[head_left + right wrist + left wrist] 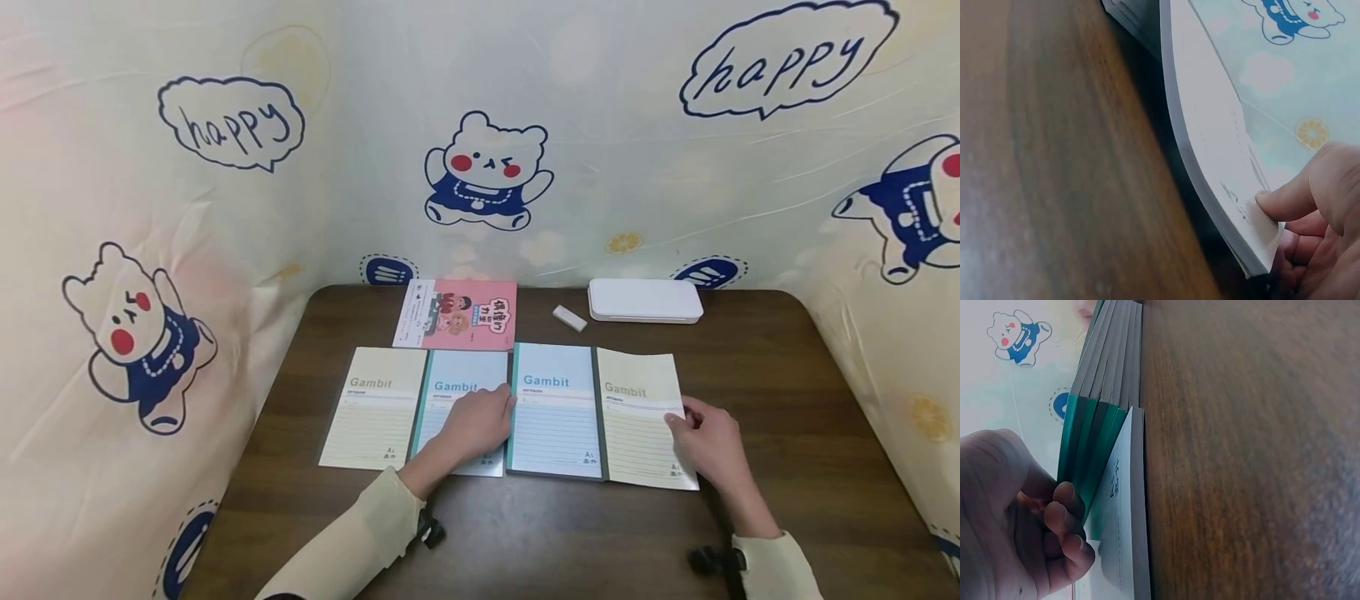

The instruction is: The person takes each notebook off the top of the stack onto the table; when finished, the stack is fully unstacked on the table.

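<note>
Side by side in the head view lie a left cream notebook [371,417], a left blue notebook [431,400], a stack topped by a blue notebook [557,425] and a right cream notebook [637,433]. My left hand [480,421] reaches over the left blue notebook and holds the stack's left edge. In the left wrist view, its curled fingers [1063,515] meet the green spines [1082,440] of several stacked notebooks. My right hand [708,442] pinches the right cream notebook's outer edge between thumb and fingers. That notebook bends, with its edge lifted, in the right wrist view.
A pink book [480,321] lies behind the left notebooks. Farther right, near the table's back edge, are a white eraser [570,318] and a white pencil case [645,300]. A printed curtain [360,183] surrounds the brown wooden table [795,417] at the back and sides.
</note>
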The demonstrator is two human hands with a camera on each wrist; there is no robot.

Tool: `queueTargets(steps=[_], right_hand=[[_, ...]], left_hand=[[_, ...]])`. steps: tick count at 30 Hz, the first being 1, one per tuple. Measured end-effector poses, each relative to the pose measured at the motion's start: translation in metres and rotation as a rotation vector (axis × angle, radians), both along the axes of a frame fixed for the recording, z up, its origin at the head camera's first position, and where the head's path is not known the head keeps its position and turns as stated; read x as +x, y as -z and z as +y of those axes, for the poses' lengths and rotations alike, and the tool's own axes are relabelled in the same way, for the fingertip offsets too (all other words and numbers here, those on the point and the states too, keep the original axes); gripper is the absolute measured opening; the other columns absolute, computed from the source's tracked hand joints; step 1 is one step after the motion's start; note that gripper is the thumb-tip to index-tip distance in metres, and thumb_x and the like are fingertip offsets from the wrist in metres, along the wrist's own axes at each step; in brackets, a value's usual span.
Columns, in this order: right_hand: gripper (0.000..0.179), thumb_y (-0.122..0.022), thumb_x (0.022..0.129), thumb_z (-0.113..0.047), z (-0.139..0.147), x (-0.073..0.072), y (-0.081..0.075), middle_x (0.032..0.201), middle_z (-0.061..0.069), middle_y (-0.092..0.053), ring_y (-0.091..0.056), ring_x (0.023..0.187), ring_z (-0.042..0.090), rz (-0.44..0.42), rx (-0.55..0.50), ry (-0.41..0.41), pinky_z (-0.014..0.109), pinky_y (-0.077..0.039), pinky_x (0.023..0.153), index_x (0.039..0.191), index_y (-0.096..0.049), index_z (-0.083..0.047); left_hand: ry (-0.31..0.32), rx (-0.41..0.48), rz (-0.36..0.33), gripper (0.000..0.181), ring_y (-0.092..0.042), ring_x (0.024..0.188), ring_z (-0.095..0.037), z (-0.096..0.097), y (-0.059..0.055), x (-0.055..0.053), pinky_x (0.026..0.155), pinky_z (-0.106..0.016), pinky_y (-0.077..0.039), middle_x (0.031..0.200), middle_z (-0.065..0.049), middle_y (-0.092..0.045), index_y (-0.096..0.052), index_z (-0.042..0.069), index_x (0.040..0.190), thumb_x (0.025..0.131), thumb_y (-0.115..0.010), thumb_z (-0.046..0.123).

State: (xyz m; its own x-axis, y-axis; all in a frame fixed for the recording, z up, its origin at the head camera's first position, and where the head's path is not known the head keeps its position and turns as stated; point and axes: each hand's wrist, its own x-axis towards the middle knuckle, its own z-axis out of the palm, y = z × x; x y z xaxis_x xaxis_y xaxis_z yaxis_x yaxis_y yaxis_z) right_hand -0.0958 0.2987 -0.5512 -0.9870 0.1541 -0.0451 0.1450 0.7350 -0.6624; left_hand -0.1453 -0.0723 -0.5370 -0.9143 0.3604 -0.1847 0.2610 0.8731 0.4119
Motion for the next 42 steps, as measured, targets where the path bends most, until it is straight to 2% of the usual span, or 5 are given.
queueTargets(steps=[18,26,30,33,42], right_hand=[[0.052,-0.072,0.104,-0.023,0.005,0.005,0.008,0.074,0.008,-0.058,-0.049,0.071,0.027,0.05,0.129,0.04,0.039,-0.034,0.069,0.145,-0.065,0.008],[0.056,-0.074,0.103,-0.027,-0.007,0.003,0.004,0.126,0.034,-0.057,-0.046,0.117,0.052,0.129,0.163,0.015,0.064,-0.031,0.093,0.146,-0.062,0.008],[0.034,-0.074,0.107,-0.034,-0.032,-0.005,-0.007,0.098,0.018,-0.07,-0.055,0.101,0.042,0.192,0.184,-0.094,0.056,-0.026,0.087,0.112,-0.077,0.0],[0.044,-0.066,0.11,-0.048,-0.057,-0.01,-0.014,0.073,0.005,-0.062,-0.054,0.084,0.032,0.127,0.21,-0.218,0.048,-0.027,0.082,0.088,-0.072,-0.01],[0.044,-0.075,0.102,-0.054,-0.09,-0.021,-0.015,0.069,0.0,-0.054,-0.049,0.08,0.026,-0.046,0.235,-0.33,0.046,-0.029,0.08,0.088,-0.065,-0.014]], left_hand=[[0.002,0.025,-0.015,0.035,-0.055,0.061,-0.017,-0.002,-0.001,0.002,0.06,-0.032,-0.042,0.068,0.002,-0.057,-0.07,0.008,0.117,0.118,-0.046,0.033],[-0.013,0.025,-0.016,0.034,-0.056,0.062,-0.017,-0.003,0.0,0.002,0.062,-0.032,-0.043,0.068,0.002,-0.057,-0.07,0.009,0.118,0.118,-0.047,0.034],[-0.016,0.024,-0.012,0.035,-0.057,0.064,-0.017,-0.002,0.002,0.001,0.064,-0.033,-0.044,0.069,0.003,-0.058,-0.071,0.009,0.12,0.118,-0.048,0.036],[-0.019,0.017,-0.005,0.035,-0.057,0.065,-0.017,-0.002,0.004,0.001,0.066,-0.034,-0.045,0.069,0.004,-0.057,-0.071,0.011,0.122,0.118,-0.049,0.037],[-0.009,0.048,-0.003,0.033,-0.055,0.062,-0.016,-0.007,0.005,0.003,0.064,-0.033,-0.042,0.067,0.003,-0.054,-0.067,0.014,0.12,0.119,-0.047,0.039]])
